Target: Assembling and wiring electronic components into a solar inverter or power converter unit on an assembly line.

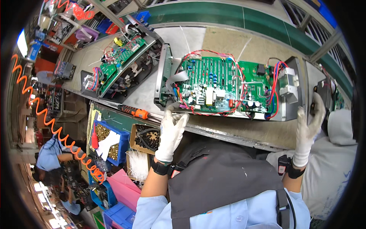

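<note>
An open electronics chassis lies in front of me, a green circuit board mounted in it with red and blue wires around its edges. A black front panel stands upright at its left end. My left hand, in a white glove, has its fingers curled at the lower corner by that panel and appears to grip the chassis edge. At the right end, my gloved right hand is beside the end plate, thumb and fingers spread apart. Whether its thumb touches the plate is hard to tell.
A second open chassis stands tilted at left. An orange-black electric screwdriver lies along the bench edge. Below are a blue bin of brass screws and a box of black fasteners. An orange coiled hose hangs left; another person sits close right.
</note>
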`<state>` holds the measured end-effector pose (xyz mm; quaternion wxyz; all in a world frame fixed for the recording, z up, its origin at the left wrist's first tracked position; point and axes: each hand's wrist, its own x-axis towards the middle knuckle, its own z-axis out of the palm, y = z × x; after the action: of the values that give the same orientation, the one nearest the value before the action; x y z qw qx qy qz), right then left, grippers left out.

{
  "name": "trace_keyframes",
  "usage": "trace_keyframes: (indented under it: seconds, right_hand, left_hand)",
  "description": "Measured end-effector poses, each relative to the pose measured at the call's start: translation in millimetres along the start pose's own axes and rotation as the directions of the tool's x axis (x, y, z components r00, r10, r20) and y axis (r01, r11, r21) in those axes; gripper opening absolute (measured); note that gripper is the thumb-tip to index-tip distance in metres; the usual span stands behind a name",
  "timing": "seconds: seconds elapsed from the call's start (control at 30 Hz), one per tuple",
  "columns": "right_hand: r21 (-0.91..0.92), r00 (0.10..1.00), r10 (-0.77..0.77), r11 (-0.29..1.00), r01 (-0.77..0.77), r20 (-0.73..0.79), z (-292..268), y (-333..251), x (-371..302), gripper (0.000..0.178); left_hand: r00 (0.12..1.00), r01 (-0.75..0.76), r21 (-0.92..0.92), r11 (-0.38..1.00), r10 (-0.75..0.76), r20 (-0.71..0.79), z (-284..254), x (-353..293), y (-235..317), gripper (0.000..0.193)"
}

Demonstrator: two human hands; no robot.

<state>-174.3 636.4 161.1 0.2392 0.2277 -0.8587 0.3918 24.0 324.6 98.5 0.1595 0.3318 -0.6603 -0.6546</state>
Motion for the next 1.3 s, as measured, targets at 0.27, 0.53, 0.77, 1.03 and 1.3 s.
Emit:
trace_keyframes:
  seconds: [0.27,0.53,0.77,1.03,1.3]
  right_hand:
    - [0.574,0.632,-0.698,0.684,0.449,0.337,90.0,-137.2,60.3,0.03]
    - [0.479,0.18,-0.731,0.592,0.648,0.658,207.1,-177.0,59.9,0.03]
    - [0.531,0.052,-0.713,0.567,0.629,0.699,212.5,-180.0,69.4,0.019]
    - [0.399,-0.015,-0.617,0.489,0.776,0.786,222.3,-195.5,64.9,0.017]
    - [0.444,-0.11,-0.473,0.687,0.576,0.874,236.7,-193.6,77.2,0.027]
  left_hand:
    - [0.991,-0.076,-0.197,0.978,0.095,0.089,-15.5,-7.9,-16.6,0.05]
    - [0.967,-0.227,0.186,0.956,0.198,0.16,-18.6,2.9,-1.6,0.027]
    - [0.977,-0.165,0.04,0.985,0.158,0.144,-21.9,11.3,-16.5,0.027]
    - [0.874,-0.476,0.227,0.85,0.427,0.232,-31.9,25.8,-42.1,0.03]
    - [0.852,-0.516,0.234,0.824,0.467,0.237,-28.8,28.8,-41.4,0.032]
